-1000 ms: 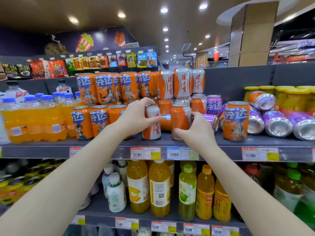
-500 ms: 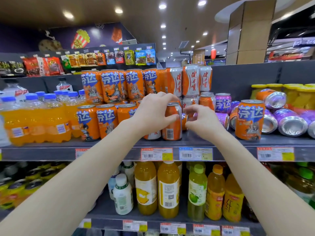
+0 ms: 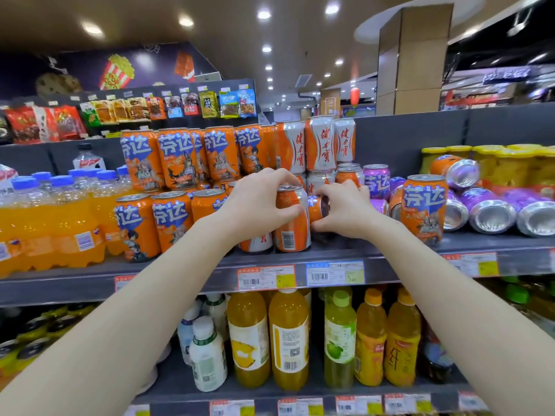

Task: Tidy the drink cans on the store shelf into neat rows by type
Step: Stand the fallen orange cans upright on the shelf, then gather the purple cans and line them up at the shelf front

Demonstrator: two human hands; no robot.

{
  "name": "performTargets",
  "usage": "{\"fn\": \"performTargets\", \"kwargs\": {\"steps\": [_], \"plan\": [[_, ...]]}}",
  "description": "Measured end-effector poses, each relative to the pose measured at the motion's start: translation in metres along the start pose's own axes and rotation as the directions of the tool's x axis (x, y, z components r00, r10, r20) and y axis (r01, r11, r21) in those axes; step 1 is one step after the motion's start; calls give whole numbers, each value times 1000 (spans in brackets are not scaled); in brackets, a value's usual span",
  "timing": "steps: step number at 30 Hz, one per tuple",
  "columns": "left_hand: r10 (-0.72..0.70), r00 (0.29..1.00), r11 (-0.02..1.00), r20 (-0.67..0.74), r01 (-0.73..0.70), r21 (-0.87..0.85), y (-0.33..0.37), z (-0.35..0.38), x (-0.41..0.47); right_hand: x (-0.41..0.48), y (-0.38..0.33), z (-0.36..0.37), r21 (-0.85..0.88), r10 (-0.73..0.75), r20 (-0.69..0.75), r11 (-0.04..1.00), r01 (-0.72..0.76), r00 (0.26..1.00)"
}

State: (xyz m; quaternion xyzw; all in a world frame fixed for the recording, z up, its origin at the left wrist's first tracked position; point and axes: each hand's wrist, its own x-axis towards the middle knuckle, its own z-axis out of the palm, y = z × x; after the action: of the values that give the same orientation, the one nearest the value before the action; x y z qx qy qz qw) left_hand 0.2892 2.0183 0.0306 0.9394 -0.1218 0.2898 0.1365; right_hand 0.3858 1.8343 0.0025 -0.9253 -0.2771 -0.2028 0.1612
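Grip of left hand on upright can, of right hand on half-hidden tipped can.

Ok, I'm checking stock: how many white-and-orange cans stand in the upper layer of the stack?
3, side by side in the front row: left can, middle can, right can. More may be hidden behind them.

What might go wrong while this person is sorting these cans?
The left hand grips an orange-and-white can near the shelf edge; a nudge might send it off. The stacked cans behind the right hand, which holds a tipped can, could topple if bumped. The purple cans lying on their sides may roll forward.
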Motion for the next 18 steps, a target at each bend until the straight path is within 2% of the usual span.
{"fn": "performTargets", "kwargs": {"steps": [5,8,11,15,17,18], "plan": [[26,1000,999,-8,-25,39,9,3,4,-1,12,-28,302,59,-39,952,-45,997],[46,999,995,7,-46,83,21,4,13,-4,13,-35,413,62,-24,910,-46,998],[44,995,993,88,-53,108,34,1,26,-7,16,-36,434,68,-35,900,-46,997],[17,964,977,266,-73,202,49,-1,48,-14,27,-44,484,44,55,873,-65,997],[24,959,979,283,-80,187,56,-1,57,-18,29,-46,450,77,-19,891,-60,997],[28,960,977,279,-85,194,57,0,61,-18,30,-44,380,108,-84,922,-68,991]]}}
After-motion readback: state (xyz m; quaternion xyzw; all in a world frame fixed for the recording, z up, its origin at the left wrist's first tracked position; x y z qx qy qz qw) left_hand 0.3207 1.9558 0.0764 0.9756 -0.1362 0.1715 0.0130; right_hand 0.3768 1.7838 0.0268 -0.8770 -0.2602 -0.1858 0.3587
